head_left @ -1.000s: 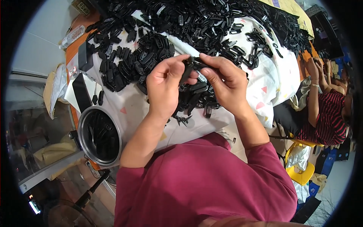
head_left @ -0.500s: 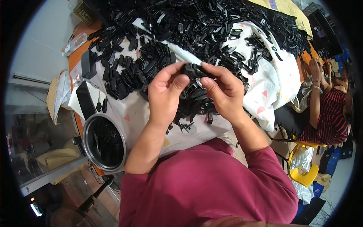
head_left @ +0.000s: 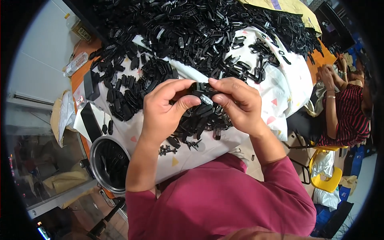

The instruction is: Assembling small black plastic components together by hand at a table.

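A small black plastic part [head_left: 199, 87] is held up between my two hands over the table. Thumb and fingers of my left hand [head_left: 160, 108] pinch its left side. My right hand [head_left: 243, 105] grips the other side in the same way. The fingertips hide much of its shape. Just below the hands lies a heap of similar black parts [head_left: 203, 120], with a few thin dark pieces [head_left: 167, 150] on the cloth nearer me. A far larger pile of black parts [head_left: 176, 30] spreads beyond.
White patterned cloth [head_left: 298, 86] covers much of the wooden table. To the left are a round metal bowl [head_left: 93, 160] holding black parts, a dark phone-like slab [head_left: 91, 122] and a clear plastic bottle [head_left: 76, 64]. Another person's arm [head_left: 330, 96] is at right, by a yellow chair [head_left: 329, 183].
Both hands still hold the black part and sit lower in the picture, the left one further left. The whole view has shifted slightly, showing more thin pieces near my left forearm.
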{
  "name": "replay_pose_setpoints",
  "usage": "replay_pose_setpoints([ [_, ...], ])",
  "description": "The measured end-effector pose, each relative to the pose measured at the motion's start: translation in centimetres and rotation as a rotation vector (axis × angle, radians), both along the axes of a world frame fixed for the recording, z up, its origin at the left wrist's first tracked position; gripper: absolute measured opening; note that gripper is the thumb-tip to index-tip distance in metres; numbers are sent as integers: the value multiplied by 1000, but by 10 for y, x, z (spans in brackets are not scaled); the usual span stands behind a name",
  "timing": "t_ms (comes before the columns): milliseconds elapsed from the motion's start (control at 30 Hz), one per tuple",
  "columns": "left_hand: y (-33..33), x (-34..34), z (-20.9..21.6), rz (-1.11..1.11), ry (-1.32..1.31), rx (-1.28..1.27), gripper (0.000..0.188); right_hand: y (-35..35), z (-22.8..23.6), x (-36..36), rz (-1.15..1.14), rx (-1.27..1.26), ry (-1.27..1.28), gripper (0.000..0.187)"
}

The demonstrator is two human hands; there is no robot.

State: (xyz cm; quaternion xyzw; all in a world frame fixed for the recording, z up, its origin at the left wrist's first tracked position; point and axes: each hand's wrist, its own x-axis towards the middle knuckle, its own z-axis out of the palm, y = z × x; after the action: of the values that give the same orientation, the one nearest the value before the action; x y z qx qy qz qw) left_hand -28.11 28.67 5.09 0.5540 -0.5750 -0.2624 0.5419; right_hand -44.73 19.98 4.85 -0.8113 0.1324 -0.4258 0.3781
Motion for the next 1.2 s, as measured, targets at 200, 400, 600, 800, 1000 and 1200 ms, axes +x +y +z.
replay_pose_setpoints([
  [200,-5,-12,-18,-5,353,-68,25,6,-1,-7,-47,-199,139,29],
  [400,-3,-1,-24,9,-14,-38,22,8,-20,-11,1,16,198,28],
  [600,-3,-29,-33,186,515,-65,22,19,-24,8,-201,-153,56,27],
  [800,4,-4,-17,72,-261,-114,23,0,-21,-14,48,-137,141,35],
  [1000,0,-22,-31,127,169,-57,23,23,-28,0,-216,-293,29,39],
  [1200,6,-19,-27,70,166,-124,26,15,-18,-10,-57,-207,44,40],
])
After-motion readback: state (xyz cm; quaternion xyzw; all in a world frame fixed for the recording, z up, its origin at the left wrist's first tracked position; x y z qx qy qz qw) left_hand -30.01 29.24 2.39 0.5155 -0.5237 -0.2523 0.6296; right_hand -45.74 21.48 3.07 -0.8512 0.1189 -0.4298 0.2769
